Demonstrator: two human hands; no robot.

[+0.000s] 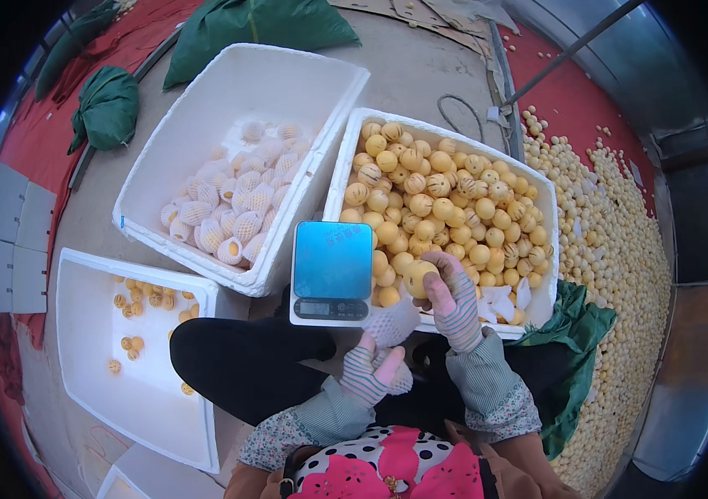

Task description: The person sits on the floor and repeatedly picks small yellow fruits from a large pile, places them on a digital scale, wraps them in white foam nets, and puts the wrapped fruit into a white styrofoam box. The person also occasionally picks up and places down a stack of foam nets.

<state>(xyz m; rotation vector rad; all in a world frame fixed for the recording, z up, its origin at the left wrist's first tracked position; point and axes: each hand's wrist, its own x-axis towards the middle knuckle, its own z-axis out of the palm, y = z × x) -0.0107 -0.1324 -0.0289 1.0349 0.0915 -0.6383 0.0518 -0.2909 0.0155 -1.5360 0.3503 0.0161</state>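
Note:
In my right hand (452, 304), gloved in striped knit with bare fingertips, is a round yellow fruit (420, 279), held over the near edge of a full foam box. My left hand (371, 368), in a matching glove, grips white foam fruit nets (393, 323) just below and left of that fruit. A digital kitchen scale (333, 261) with a shiny blue top sits left of my right hand, and nothing lies on its plate. Behind the scale and my hands, the foam box (549, 249) is heaped with yellow fruits (444, 187), many of them dark-striped.
A second foam box (173, 150) holds netted fruits (248, 193). At lower left, another foam box (135, 415) holds several loose fruits. Green sacks (260, 25) lie at the back. Many fruits (609, 268) cover the floor at right. Stacked white boxes (11, 237) stand far left.

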